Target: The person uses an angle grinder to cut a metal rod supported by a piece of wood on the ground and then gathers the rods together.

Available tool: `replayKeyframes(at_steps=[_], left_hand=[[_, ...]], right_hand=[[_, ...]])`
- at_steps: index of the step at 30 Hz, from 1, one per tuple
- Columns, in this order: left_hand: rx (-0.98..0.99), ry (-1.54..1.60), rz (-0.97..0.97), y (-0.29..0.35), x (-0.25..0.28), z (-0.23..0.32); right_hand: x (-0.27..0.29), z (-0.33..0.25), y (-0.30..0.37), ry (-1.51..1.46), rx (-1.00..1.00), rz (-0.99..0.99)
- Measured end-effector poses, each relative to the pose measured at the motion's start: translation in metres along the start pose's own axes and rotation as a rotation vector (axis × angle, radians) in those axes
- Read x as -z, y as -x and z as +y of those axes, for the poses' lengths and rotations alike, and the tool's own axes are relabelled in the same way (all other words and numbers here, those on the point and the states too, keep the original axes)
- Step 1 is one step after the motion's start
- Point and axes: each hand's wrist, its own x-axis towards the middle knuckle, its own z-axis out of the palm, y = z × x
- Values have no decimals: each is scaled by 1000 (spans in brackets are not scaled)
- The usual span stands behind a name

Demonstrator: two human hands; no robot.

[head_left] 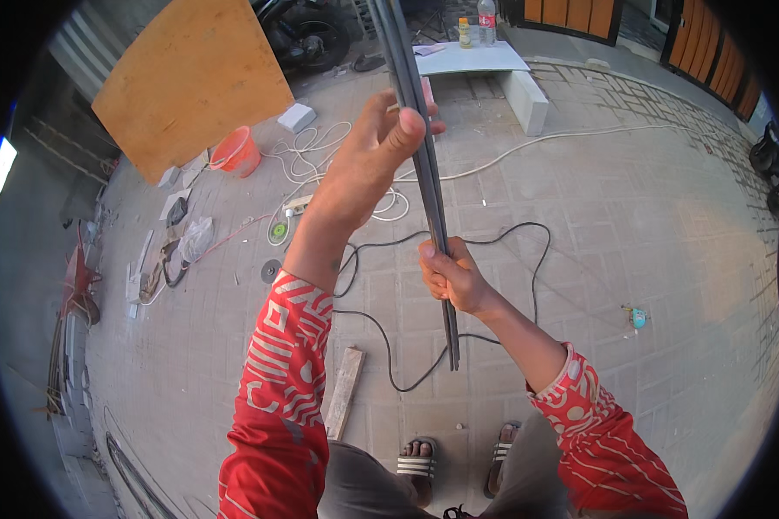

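A bundle of several long, thin, dark metal bars (432, 195) stands tilted in front of me, its upper ends running out past the top of the view. Around its lower part my right hand (459, 278) is closed, with the bar ends sticking out below the fist. Higher up, my left hand (363, 160) loosely cradles the bars; its thumb lies near their front and some fingertips show on their far right side. Beneath the bars, a black cable (381, 326) loops across the paved ground.
An orange bucket (236, 152) stands beside a leaning plywood sheet (195, 82). A white board on blocks (472, 58) carries bottles. White cable coils (312, 156), a grey disc (271, 271) and a wooden plank (345, 394) lie at left. A small teal object (637, 317) lies at right.
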Motion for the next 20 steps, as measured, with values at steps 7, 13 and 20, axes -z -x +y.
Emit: replayKeyframes(at_steps=[7,13,20], left_hand=[[449,553,-37,69,-96,17],[464,-285,218,155,-3,209],[677,-347,420,373,-68,451]], right_hand=[[-29,-206,-26,-297,4,128],[-199,-314,-58,-373,33,336],[-314,-303,57,-355,-802,77]])
